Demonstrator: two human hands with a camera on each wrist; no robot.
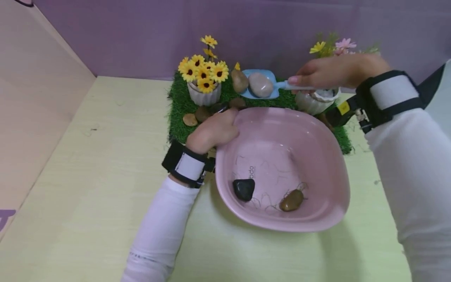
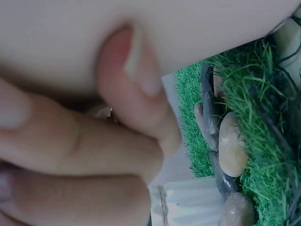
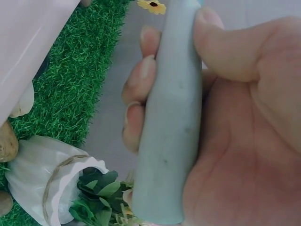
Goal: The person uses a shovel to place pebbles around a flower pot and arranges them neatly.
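Observation:
My right hand [image 1: 334,72] grips the pale handle [image 3: 171,127] of a small blue shovel [image 1: 262,84], held level above the grass mat [image 1: 179,103]. A pinkish stone [image 1: 260,84] lies in the scoop. My left hand [image 1: 213,131] grips the far left rim of the pink basin [image 1: 327,156]; in the left wrist view its fingers [image 2: 136,99] curl against the basin wall. A black stone [image 1: 244,189] and a brown stone [image 1: 291,200] lie in the basin's near part.
On the mat stand a white pot of sunflowers [image 1: 203,78] and a second white pot [image 1: 313,101] with mixed flowers. Several pebbles [image 1: 190,119] lie on the grass; a brown stone [image 1: 239,80] sits beside the scoop. A purple wall rises behind.

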